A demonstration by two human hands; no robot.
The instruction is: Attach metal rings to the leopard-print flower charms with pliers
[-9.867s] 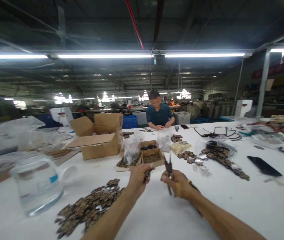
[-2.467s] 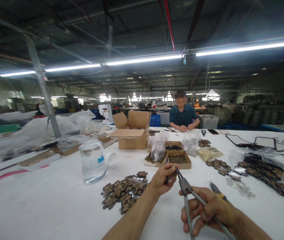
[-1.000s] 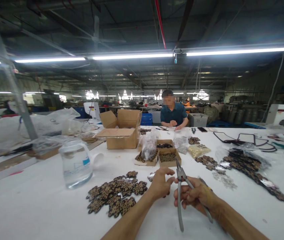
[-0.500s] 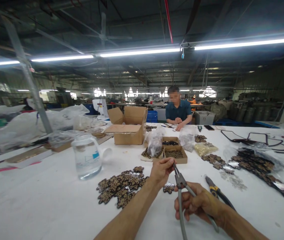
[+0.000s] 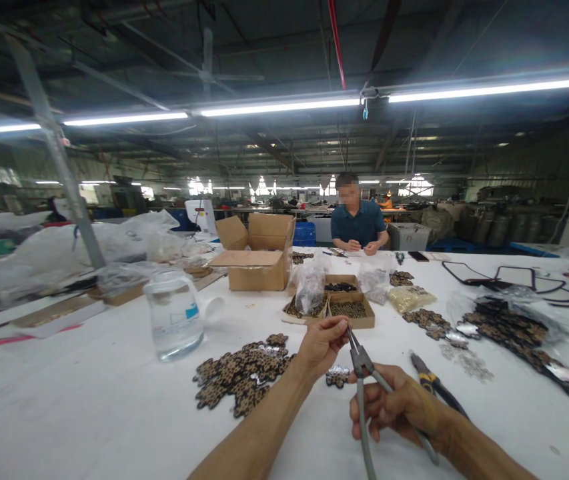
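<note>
Heap of flat, black-edged leopard-print fabric-like patches (image 5: 239,373). Left hand (image 5: 320,348) pinched at plier tips; contents hidden. Lone patch (image 5: 337,377) beside. Long-handled grey metal pliers (image 5: 361,360), grasped by right hand (image 5: 404,403). Looks mid-piece; done versus remaining, cannot tell.

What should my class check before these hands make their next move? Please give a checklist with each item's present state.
1. Right hand has its grip on the grey pliers: ok.
2. Left hand is at the pliers' tips: ok.
3. A small part is seated between those tips: cannot tell, too small and partly hidden.
4. Water jug stands upright, apart from both hands: ok.
5. Yellow-and-black pliers are put away: not ok, they lie on the table.
</note>
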